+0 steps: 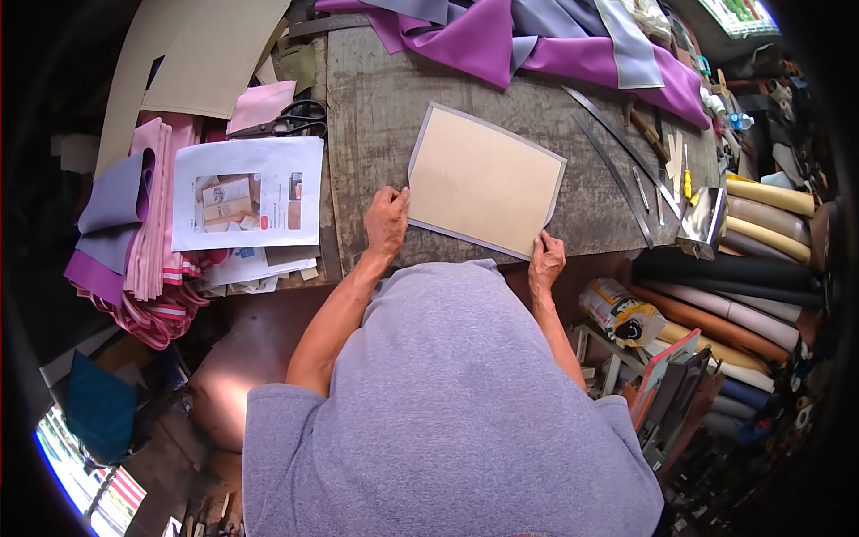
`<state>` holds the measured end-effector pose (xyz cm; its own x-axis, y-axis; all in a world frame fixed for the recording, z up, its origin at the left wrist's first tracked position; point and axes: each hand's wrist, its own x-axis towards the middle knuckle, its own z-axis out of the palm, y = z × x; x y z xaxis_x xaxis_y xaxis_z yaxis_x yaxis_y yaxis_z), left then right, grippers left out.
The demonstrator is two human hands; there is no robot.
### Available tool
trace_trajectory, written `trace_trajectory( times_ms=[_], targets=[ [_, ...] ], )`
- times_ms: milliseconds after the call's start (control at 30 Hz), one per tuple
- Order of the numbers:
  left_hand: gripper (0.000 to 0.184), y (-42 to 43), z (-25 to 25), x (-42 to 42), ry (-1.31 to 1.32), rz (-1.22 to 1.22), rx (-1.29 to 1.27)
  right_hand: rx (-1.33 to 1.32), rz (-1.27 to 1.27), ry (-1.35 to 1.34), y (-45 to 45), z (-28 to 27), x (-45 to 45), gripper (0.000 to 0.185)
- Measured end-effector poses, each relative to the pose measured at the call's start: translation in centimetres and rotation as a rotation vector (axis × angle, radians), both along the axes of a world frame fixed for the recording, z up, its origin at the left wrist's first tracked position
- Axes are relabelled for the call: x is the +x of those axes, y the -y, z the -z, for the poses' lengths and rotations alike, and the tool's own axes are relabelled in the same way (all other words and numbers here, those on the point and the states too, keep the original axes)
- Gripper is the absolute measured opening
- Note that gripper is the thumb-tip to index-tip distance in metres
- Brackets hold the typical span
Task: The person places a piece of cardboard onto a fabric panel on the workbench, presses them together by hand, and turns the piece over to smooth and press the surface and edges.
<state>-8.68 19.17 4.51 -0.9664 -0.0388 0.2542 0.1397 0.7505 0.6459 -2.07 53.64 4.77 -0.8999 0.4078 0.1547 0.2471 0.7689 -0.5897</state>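
A beige rectangular board (483, 183) with a narrow grey border lies tilted on the worn wooden table (367, 107), close to its front edge. My left hand (387, 220) grips the board's left edge near the lower left corner, fingers curled. At the lower right corner, my right hand (547, 261) pinches the border between thumb and fingers. The underside of the board is hidden, as are some of my fingertips.
Purple and grey sheets (465, 45) lie across the back. Metal rulers (617, 134), a hammer (650, 134) and a yellow-handled screwdriver (687, 174) are at right. Black scissors (300, 118) and a printed paper (259, 159) sit left. Material rolls (734, 277) are stacked beyond the right side.
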Motion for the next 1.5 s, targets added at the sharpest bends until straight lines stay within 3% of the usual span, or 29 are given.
trace_trajectory(
  times_ms=[400,667,1033,1500],
  targets=[
    [0.019,1.2,-0.5,-1.0,-0.024,0.253,-0.199,0.401,-0.227,0.057,0.0,-0.9,-0.3,0.018],
    [0.031,1.9,0.4,-1.7,-0.048,0.353,-0.298,0.403,-0.224,0.068,-0.2,-0.7,-0.1,0.021],
    [0.023,2.2,0.7,-1.8,-0.1,0.393,-0.355,0.355,-0.194,0.041,-0.1,-0.6,0.1,0.023],
    [0.029,2.2,0.8,-1.7,-0.101,0.388,-0.353,0.364,-0.204,0.058,-0.2,-0.7,0.0,0.024]
  ],
)
